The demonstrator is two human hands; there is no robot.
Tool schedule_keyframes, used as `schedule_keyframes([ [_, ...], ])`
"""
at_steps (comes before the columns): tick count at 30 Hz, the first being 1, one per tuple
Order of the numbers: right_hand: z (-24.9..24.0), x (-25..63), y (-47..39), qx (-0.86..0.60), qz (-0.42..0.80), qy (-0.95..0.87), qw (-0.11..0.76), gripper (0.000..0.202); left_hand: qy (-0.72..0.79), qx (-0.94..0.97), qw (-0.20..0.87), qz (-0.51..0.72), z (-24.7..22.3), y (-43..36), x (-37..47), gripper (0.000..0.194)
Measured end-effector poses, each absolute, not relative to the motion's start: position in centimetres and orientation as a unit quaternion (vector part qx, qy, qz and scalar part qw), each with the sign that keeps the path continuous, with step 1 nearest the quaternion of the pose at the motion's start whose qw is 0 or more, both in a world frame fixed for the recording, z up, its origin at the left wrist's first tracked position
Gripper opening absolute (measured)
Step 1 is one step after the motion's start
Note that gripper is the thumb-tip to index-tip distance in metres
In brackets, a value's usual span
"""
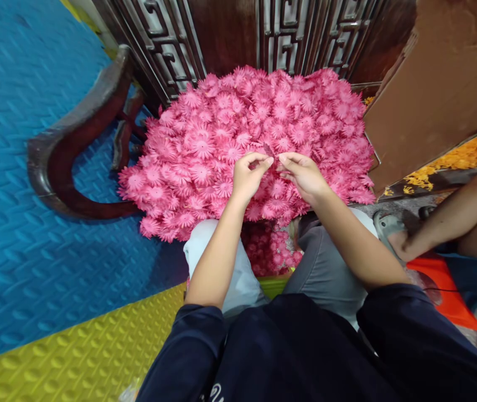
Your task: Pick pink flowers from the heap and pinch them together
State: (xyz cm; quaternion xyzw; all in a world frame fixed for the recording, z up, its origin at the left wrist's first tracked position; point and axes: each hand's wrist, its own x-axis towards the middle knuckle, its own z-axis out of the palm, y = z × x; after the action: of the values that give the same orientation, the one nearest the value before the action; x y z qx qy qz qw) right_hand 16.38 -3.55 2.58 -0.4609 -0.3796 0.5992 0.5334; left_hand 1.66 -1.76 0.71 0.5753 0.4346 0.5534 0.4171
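Observation:
A large heap of pink artificial flower heads (203, 146) spreads in front of me, and both hands are just above its near middle. My left hand (249, 174) is closed in a pinch, thumb against forefinger. At its fingertips stands a small, darker pink petal-like piece (268, 149). A short gap to the right, my right hand (305, 176) also pinches with thumb and forefinger, the other fingers curled below. What lies between its fingertips, if anything, is too small to make out.
A curved dark wooden armrest (75, 134) borders the heap at left, carved wooden panels (222, 33) behind. A brown cardboard sheet (435, 95) stands at right, with orange flowers (464, 153) beyond. Another person's leg (452, 218) is at right. More pink flowers (270, 248) lie between my knees.

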Motion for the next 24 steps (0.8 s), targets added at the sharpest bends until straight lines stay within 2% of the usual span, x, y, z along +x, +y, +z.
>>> schedule_keyframes([
  [4, 2.6, 16.5, -3.4, -0.463, 0.631, -0.336, 0.524, 0.02, 0.428, 0.562, 0.467, 0.532, 0.7, -1.5, 1.5, 0.016],
  [8, 2.4, 16.6, -3.0, -0.477, 0.628, -0.306, 0.533, 0.013, 0.435, 0.562, 0.438, 0.551, 0.5, -1.1, 1.4, 0.023],
  [14, 2.4, 17.8, -2.3, -0.51, 0.58, -0.282, 0.57, 0.015, 0.529, 0.491, 0.265, 0.639, 0.3, 0.0, -0.9, 0.033],
  [16, 2.3, 18.3, -2.2, -0.511, 0.574, -0.3, 0.565, 0.013, 0.57, 0.47, 0.163, 0.654, 0.6, -0.1, -1.6, 0.028],
  [18, 2.1, 18.5, -2.2, -0.508, 0.576, -0.322, 0.554, 0.017, 0.596, 0.476, 0.107, 0.638, 1.0, -0.6, -1.7, 0.02],
  [20, 2.0, 18.2, -2.4, -0.504, 0.583, -0.332, 0.544, 0.021, 0.593, 0.514, 0.113, 0.609, 1.4, -1.3, -1.0, 0.023],
  [24, 2.2, 17.2, -2.9, -0.485, 0.6, -0.333, 0.542, 0.021, 0.537, 0.602, 0.18, 0.563, 1.4, -2.3, 1.3, 0.015],
])
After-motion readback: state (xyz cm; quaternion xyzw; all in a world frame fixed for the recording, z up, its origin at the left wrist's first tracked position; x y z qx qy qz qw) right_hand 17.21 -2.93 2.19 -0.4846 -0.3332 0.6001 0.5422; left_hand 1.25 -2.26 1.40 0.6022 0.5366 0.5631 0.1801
